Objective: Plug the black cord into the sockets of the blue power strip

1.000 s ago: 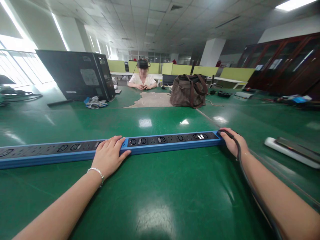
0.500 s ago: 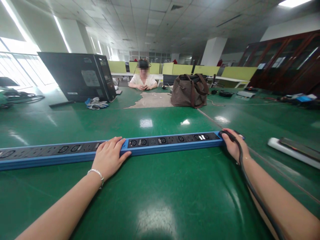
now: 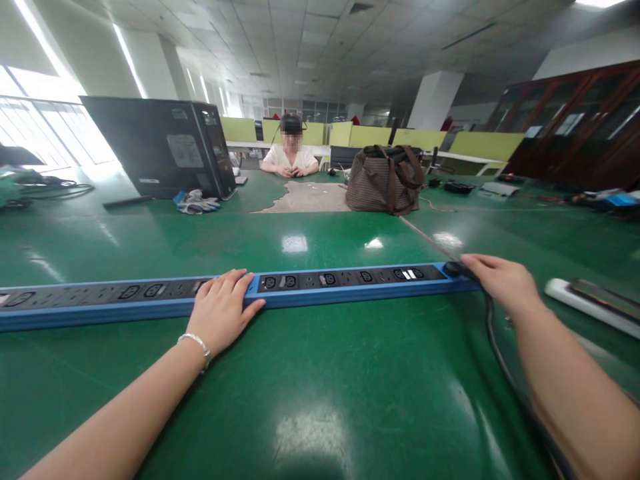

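A long blue power strip (image 3: 345, 296) with a black face of several sockets lies across the green table, running out of view at the left. My left hand (image 3: 220, 308) grips it near the middle, fingers over the top and thumb at the near side. At the strip's right end, my right hand (image 3: 505, 283) is closed, with thumb and fingers pinched at the black power cable (image 3: 493, 337) where it leaves the strip. From there the cable bends down toward me, passing under my right forearm. The fingertips of my right hand are partly hidden.
A black computer case (image 3: 155, 147) and gloves (image 3: 197, 202) stand back left. A brown bag (image 3: 375, 180) sits at the far middle; a person (image 3: 290, 160) sits beyond the table (image 3: 310, 373). To the right lies a white bar-shaped object (image 3: 567, 293) with a dark one on it.
My right hand has shifted right and lifted, from around the strip's end to a pinch at the cable. The cable now hangs below the forearm. My left hand stays on the strip.
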A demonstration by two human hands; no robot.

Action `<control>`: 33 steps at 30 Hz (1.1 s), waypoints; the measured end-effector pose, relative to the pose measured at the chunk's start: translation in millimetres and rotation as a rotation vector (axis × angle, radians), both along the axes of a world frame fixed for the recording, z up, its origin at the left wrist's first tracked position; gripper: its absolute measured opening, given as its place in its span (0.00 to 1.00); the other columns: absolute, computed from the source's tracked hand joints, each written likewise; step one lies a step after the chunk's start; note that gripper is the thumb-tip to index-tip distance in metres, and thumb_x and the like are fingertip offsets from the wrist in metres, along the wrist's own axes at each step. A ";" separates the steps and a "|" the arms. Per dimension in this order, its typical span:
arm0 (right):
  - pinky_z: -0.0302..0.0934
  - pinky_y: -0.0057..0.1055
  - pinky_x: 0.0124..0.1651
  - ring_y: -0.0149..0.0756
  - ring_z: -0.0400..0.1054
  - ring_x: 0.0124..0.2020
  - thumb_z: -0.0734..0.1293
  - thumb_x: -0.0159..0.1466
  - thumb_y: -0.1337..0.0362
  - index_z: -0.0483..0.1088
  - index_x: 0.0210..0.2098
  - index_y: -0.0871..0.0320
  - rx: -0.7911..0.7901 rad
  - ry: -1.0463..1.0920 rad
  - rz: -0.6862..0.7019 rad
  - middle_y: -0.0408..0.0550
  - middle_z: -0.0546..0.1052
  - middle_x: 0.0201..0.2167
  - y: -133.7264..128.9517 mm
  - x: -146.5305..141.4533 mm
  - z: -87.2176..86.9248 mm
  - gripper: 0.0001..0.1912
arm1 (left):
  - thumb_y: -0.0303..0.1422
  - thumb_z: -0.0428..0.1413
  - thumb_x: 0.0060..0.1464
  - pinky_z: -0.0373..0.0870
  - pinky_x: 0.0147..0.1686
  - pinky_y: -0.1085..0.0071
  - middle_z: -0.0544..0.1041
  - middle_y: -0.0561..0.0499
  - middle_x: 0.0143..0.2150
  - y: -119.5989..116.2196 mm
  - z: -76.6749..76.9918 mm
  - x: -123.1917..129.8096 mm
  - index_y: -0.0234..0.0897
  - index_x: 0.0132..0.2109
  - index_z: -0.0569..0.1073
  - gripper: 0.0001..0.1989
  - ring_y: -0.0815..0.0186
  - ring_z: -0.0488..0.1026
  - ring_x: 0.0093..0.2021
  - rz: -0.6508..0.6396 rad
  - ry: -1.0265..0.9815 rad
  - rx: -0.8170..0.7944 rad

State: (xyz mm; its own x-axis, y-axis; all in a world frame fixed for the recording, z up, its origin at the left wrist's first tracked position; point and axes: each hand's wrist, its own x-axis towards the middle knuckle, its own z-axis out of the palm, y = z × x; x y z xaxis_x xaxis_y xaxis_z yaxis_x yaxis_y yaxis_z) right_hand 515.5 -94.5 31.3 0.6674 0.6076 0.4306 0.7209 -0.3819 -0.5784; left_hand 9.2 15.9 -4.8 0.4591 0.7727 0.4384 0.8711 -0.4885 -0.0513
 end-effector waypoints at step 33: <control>0.59 0.29 0.41 0.40 0.69 0.42 0.61 0.58 0.56 0.75 0.43 0.55 -0.409 -0.181 -0.138 0.48 0.77 0.42 1.6 -35.9 16.0 0.18 | 0.48 0.44 0.56 0.57 0.54 0.56 0.68 0.42 0.57 0.9 -1.1 -0.3 0.35 0.56 0.65 0.27 0.53 0.65 0.55 0.002 0.033 0.026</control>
State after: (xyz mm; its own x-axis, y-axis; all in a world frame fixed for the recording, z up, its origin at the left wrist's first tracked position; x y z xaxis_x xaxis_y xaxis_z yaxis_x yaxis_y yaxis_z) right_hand 479.6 -92.8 47.3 0.6900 0.6626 0.2912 0.7228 -0.6517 -0.2297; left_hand 8.9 16.8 -5.9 0.4721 0.7622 0.4429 0.8697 -0.4846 -0.0932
